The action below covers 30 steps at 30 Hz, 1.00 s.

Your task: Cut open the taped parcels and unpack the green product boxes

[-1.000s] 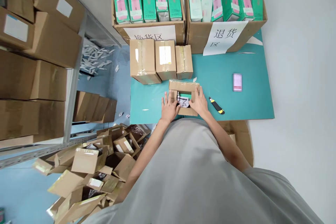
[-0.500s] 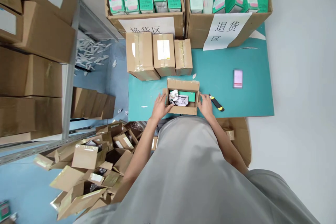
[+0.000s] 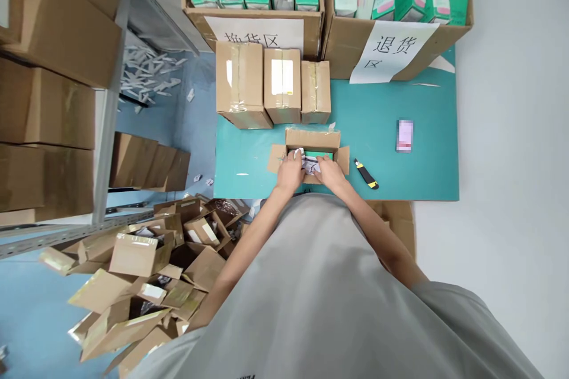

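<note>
A small open cardboard box (image 3: pixel 312 138) sits at the table's front edge with its flaps folded out. Inside lie crumpled printed paper (image 3: pixel 311 165) and a green box (image 3: pixel 323 154), partly covered. My left hand (image 3: pixel 290 172) reaches in from the left, its fingers closed on the paper. From the right, my right hand (image 3: pixel 331 172) has its fingers bent around the paper's other end; the fingertips are partly hidden. A black and yellow box cutter (image 3: pixel 367 174) lies on the table to the right of the box.
Three taped cartons (image 3: pixel 282 86) stand behind the open box on the green table (image 3: pixel 427 172). Two large cartons holding green boxes, one with a paper sign (image 3: pixel 391 50), are at the back. A phone (image 3: pixel 404 135) lies right. Opened cartons (image 3: pixel 133 260) pile up on the left floor.
Both hands have moved from the box's outer sides into it, onto the crumpled paper. The side flaps now lie spread outward. The view has shifted slightly.
</note>
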Available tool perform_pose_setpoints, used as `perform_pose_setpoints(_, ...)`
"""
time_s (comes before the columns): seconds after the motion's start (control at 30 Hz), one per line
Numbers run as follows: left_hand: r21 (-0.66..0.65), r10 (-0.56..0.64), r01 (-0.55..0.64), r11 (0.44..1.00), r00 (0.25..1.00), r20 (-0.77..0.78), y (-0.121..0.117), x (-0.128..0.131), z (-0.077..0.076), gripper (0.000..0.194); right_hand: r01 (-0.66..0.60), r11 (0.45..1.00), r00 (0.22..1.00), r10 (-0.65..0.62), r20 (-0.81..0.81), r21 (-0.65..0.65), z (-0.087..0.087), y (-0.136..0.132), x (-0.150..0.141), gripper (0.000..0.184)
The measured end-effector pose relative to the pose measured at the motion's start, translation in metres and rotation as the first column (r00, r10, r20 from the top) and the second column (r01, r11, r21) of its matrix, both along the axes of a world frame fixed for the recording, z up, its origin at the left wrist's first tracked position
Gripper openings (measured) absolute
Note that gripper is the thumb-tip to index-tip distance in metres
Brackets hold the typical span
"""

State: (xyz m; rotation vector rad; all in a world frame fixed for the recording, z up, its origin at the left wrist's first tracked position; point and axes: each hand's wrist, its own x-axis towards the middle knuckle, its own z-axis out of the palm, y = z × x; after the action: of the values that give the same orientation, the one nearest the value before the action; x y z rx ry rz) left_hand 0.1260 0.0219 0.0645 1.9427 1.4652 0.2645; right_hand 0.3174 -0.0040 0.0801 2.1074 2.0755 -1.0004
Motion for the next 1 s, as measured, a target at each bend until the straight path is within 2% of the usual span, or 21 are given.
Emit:
perform_pose_setpoints(0.07,-0.077,-0.046,0.037,0.996,0.993,-0.109,0.007,0.013,-0.005,0.069,-0.011,0.997,0.999,0.015,0.052,-0.081,-0.007,0.009,-0.010,0.049)
perform_pose_setpoints(0.13,-0.128,-0.078,0.055,0.990,0.980,-0.183,0.009,0.022,-0.008,0.061,-0.014,0.996,0.997,0.021,0.077,-0.088,-0.014,0.014,-0.014,0.051)
perform_pose_setpoints(0.23,-0.133,-0.072,0.046,0.990,0.978,-0.196,0.008,0.024,-0.007,0.049,-0.011,0.998,0.998,0.015,0.054,-0.064,-0.017,0.015,-0.011,0.048)
perform_pose_setpoints(0.4,-0.140,-0.055,0.026,0.990,0.977,-0.205,0.006,0.012,0.004,0.061,-0.002,0.999,0.999,0.004,-0.049,0.037,-0.002,0.009,-0.005,0.052)
perform_pose_setpoints(0.53,-0.143,-0.033,0.011,0.990,0.988,-0.152,0.006,0.005,0.014,0.057,-0.012,0.993,0.993,0.026,-0.112,0.119,0.019,0.012,-0.013,0.051)
perform_pose_setpoints(0.67,-0.080,0.122,-0.116,0.990,0.990,0.076,0.006,-0.008,0.026,0.051,-0.051,0.976,0.991,0.075,-0.107,0.210,0.046,0.022,-0.025,0.043)
perform_pose_setpoints(0.77,-0.017,0.256,-0.265,0.964,0.912,0.321,0.007,-0.028,0.041,0.046,-0.034,0.948,0.988,0.080,-0.135,0.317,0.067,0.035,-0.036,0.035)
perform_pose_setpoints(0.83,0.019,0.326,-0.366,0.930,0.849,0.416,0.010,-0.047,0.052,0.043,-0.021,0.926,0.977,0.099,-0.188,0.377,0.076,0.049,-0.050,0.031)
perform_pose_setpoints(0.9,0.062,0.380,-0.450,0.891,0.814,0.439,0.013,-0.069,0.060,0.041,-0.027,0.913,0.959,0.139,-0.248,0.407,0.076,0.064,-0.072,0.029)
perform_pose_setpoints(1.0,0.115,0.460,-0.535,0.837,0.803,0.379,0.014,-0.103,0.061,0.038,-0.078,0.914,0.934,0.207,-0.292,0.399,0.061,0.085,-0.116,0.028)
